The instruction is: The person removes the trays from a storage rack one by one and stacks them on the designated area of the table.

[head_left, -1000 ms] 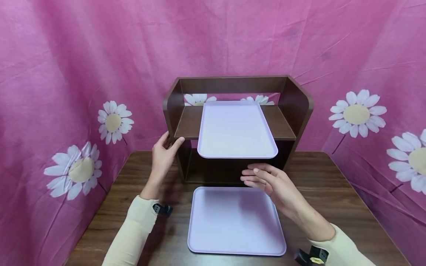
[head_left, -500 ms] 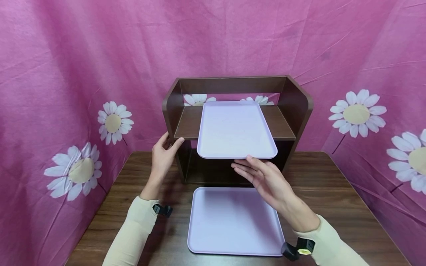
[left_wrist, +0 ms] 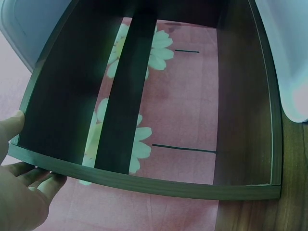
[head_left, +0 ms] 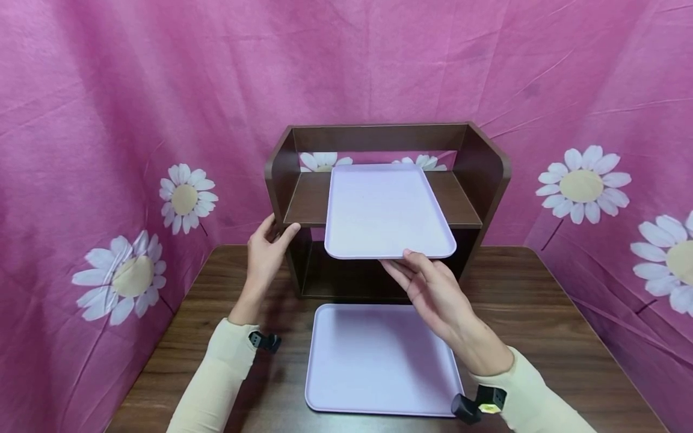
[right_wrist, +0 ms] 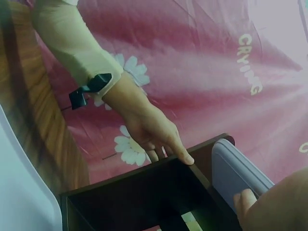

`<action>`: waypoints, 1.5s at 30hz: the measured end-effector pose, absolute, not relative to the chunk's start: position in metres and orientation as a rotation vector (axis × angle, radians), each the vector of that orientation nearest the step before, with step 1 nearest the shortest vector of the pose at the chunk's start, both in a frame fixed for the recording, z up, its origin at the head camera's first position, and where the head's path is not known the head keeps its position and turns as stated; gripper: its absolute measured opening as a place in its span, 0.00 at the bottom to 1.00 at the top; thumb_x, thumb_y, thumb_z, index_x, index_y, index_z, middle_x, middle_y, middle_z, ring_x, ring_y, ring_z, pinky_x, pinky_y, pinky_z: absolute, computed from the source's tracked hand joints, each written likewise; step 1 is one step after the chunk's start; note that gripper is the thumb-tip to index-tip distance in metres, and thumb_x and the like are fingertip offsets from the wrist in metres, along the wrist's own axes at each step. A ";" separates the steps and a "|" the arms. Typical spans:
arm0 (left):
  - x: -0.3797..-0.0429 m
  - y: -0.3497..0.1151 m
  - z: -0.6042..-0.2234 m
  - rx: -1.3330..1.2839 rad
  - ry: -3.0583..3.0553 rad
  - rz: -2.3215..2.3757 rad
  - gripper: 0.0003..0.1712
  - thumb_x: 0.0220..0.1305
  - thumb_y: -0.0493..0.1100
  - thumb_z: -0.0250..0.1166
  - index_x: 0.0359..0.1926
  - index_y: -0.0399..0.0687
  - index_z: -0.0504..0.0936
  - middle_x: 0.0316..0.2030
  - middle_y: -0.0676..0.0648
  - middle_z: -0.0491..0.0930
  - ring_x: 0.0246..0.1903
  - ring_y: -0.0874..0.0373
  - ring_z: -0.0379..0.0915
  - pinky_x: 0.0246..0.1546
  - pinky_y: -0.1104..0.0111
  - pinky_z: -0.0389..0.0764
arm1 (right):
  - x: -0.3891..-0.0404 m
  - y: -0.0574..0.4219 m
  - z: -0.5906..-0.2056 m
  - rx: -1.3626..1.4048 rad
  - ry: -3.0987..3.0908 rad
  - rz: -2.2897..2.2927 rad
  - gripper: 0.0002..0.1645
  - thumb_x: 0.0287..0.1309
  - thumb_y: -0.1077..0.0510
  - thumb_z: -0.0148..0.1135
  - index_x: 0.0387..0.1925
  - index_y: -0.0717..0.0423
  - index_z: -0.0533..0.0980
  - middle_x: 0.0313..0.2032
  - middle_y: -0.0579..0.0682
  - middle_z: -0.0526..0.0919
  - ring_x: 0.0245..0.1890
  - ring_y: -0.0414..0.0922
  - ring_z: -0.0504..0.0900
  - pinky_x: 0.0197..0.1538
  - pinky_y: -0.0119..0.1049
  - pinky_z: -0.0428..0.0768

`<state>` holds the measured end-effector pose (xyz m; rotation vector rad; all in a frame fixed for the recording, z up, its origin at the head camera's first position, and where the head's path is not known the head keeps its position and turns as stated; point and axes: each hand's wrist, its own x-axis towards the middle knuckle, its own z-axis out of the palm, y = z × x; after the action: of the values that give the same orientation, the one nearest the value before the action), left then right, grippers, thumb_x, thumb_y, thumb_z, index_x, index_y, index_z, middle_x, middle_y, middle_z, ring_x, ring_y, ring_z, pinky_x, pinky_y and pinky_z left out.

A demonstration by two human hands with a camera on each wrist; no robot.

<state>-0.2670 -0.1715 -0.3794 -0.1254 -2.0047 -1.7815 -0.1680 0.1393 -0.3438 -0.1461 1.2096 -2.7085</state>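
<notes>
Head view: right hand, apart from upper tray one second ago, now pinches front edge; tray, overhanging shelf, sits slightly further right, apparently under control.
Left wrist view: left hand clamped around shelf side.
Right wrist view: some right-hand fingers hidden.

Brightly lit upper tray, softly shadowed lower tray, dimmer wrist views

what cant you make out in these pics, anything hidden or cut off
Head view: fingertips of the right hand, hidden under the upper tray.
Head view: the part of the brown upper shelf beneath that tray, covered by it.
Head view: the rest of the left sleeve and right sleeve, cut off by the bottom edge.
Right wrist view: the far-right lettering, cut off by the right edge.
</notes>
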 end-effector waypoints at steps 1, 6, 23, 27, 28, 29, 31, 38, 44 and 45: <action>-0.267 -0.171 -0.379 -0.126 -2.004 -1.785 0.32 0.68 0.44 0.76 0.69 0.42 0.80 0.64 0.36 0.83 0.66 0.51 0.78 0.71 0.61 0.79 | -0.168 0.139 -0.344 -0.143 1.193 -2.724 0.16 0.79 0.68 0.51 0.62 0.59 0.74 0.56 0.48 0.84 0.63 0.45 0.84 0.73 0.44 0.79; -0.266 -0.171 -0.380 -0.125 -2.004 -1.787 0.32 0.68 0.43 0.77 0.70 0.42 0.79 0.64 0.37 0.83 0.67 0.51 0.78 0.71 0.62 0.79 | -0.169 0.136 -0.345 -0.101 1.140 -2.814 0.15 0.78 0.67 0.55 0.61 0.57 0.74 0.54 0.47 0.84 0.59 0.43 0.85 0.72 0.43 0.80; -0.266 -0.171 -0.379 -0.133 -1.987 -1.811 0.32 0.68 0.43 0.76 0.70 0.42 0.79 0.63 0.38 0.83 0.66 0.53 0.78 0.72 0.62 0.78 | -0.174 0.139 -0.342 0.180 1.026 -3.088 0.17 0.75 0.68 0.59 0.59 0.57 0.66 0.52 0.50 0.83 0.51 0.43 0.89 0.63 0.42 0.87; -0.265 -0.172 -0.379 -0.140 -1.988 -1.810 0.32 0.68 0.43 0.77 0.70 0.42 0.79 0.63 0.38 0.83 0.66 0.53 0.78 0.72 0.63 0.78 | -0.174 0.142 -0.344 0.167 0.973 -3.137 0.15 0.74 0.70 0.60 0.53 0.58 0.66 0.52 0.52 0.83 0.48 0.44 0.90 0.60 0.43 0.89; -0.266 -0.172 -0.380 -0.144 -1.988 -1.811 0.32 0.68 0.43 0.76 0.70 0.42 0.79 0.64 0.38 0.83 0.66 0.53 0.78 0.72 0.62 0.78 | -0.174 0.143 -0.344 0.165 0.965 -3.147 0.14 0.73 0.71 0.60 0.52 0.58 0.66 0.51 0.52 0.83 0.47 0.45 0.90 0.59 0.44 0.89; -0.266 -0.172 -0.380 -0.147 -1.987 -1.813 0.32 0.68 0.43 0.76 0.70 0.41 0.79 0.64 0.38 0.83 0.66 0.53 0.78 0.72 0.62 0.78 | -0.173 0.143 -0.345 0.165 0.961 -3.155 0.14 0.73 0.71 0.60 0.51 0.58 0.67 0.51 0.52 0.83 0.46 0.45 0.91 0.58 0.44 0.89; -0.266 -0.172 -0.381 -0.151 -1.985 -1.815 0.32 0.68 0.44 0.77 0.70 0.42 0.79 0.64 0.38 0.83 0.66 0.53 0.78 0.73 0.62 0.78 | -0.173 0.144 -0.345 0.161 0.952 -3.171 0.13 0.72 0.71 0.61 0.50 0.59 0.68 0.50 0.53 0.84 0.46 0.45 0.91 0.58 0.44 0.90; -0.268 -0.172 -0.382 -0.169 -1.972 -1.827 0.32 0.68 0.44 0.77 0.69 0.41 0.79 0.64 0.38 0.83 0.67 0.54 0.78 0.73 0.63 0.77 | -0.174 0.150 -0.346 0.095 0.967 -3.221 0.09 0.73 0.72 0.60 0.50 0.65 0.72 0.45 0.55 0.88 0.43 0.48 0.93 0.56 0.45 0.90; -0.267 -0.172 -0.381 -0.162 -1.974 -1.824 0.32 0.68 0.43 0.76 0.69 0.41 0.79 0.64 0.39 0.83 0.66 0.54 0.78 0.73 0.63 0.78 | -0.174 0.161 -0.347 -0.005 0.963 -3.215 0.05 0.75 0.72 0.56 0.48 0.67 0.76 0.43 0.59 0.92 0.45 0.51 0.93 0.55 0.46 0.91; -0.267 -0.172 -0.381 -0.162 -1.973 -1.823 0.32 0.68 0.43 0.76 0.69 0.41 0.79 0.64 0.39 0.83 0.66 0.54 0.78 0.72 0.63 0.78 | -0.174 0.163 -0.347 -0.023 0.966 -3.210 0.05 0.76 0.71 0.56 0.47 0.67 0.77 0.43 0.59 0.92 0.45 0.50 0.93 0.55 0.45 0.91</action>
<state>-0.2668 -0.1717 -0.3812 -0.1617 -1.9729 -1.8226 -0.1742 0.1627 -0.3467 -0.0231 0.9662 -3.2099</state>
